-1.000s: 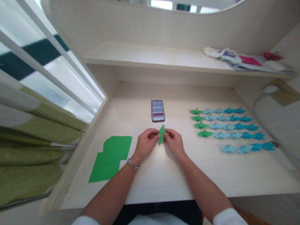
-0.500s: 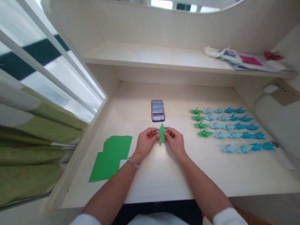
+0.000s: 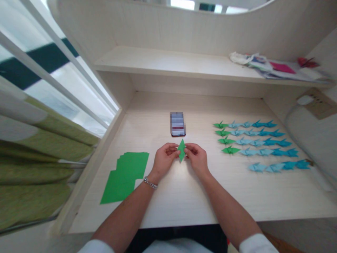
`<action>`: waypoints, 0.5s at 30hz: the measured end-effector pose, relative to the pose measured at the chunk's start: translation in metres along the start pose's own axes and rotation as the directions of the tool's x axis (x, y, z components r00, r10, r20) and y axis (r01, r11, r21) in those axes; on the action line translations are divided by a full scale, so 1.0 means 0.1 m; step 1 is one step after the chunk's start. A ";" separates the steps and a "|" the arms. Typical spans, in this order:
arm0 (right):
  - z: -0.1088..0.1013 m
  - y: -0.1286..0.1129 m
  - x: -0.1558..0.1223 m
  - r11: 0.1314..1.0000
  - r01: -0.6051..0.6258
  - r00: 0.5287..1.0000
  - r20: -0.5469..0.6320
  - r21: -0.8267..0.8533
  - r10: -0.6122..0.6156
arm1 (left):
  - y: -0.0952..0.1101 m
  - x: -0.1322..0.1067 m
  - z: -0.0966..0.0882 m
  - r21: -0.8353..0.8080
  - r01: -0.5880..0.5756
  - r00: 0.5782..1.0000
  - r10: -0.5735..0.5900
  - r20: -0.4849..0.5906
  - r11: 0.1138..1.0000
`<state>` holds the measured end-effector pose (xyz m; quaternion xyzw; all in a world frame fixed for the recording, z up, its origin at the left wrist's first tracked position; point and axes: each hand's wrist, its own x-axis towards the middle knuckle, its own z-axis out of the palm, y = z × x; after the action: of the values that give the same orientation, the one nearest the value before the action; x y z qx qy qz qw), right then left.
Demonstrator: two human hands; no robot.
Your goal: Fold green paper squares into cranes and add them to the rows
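A small piece of green paper (image 3: 182,150), folded into a narrow diamond, is held upright between my two hands. My left hand (image 3: 165,157) pinches its left edge with thumb and fingers. On the opposite edge my right hand (image 3: 197,157) grips it the same way. Just beyond the paper lies a phone (image 3: 177,124) with a lit, blurred screen. Sheets of green paper (image 3: 126,177) lie overlapping to the left of my left forearm. Off to the right, folded paper cranes (image 3: 230,150) in green, light blue and darker blue are lined up in several rows.
A raised shelf (image 3: 168,63) runs along the back of the desk (image 3: 179,200); papers (image 3: 283,67) and small items lie on its right end. A wall socket (image 3: 317,103) with a plugged-in cable is at the right. Green curtains (image 3: 39,168) and a barred window border the left side.
Almost nothing differs. Both hands keep the same pinch on the folded green paper, and the whole view has shifted very slightly.
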<state>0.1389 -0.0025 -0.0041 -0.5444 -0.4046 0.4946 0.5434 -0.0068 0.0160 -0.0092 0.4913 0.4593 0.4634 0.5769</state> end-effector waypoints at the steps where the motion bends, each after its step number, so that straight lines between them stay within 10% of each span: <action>1: 0.00 0.00 0.00 1.000 0.001 1.000 -0.002 -0.005 -0.001 | 0.00 0.00 0.00 0.004 0.001 1.000 -0.001 -0.001 1.000; 15: -0.03 0.13 0.07 0.999 0.001 0.995 0.097 0.032 -0.004 | 0.01 0.00 -0.01 0.020 -0.037 0.999 0.037 -0.012 0.999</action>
<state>0.1415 0.0028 -0.0175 -0.5104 -0.4231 0.5261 0.5326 -0.0078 0.0162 -0.0079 0.5025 0.4581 0.4726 0.5606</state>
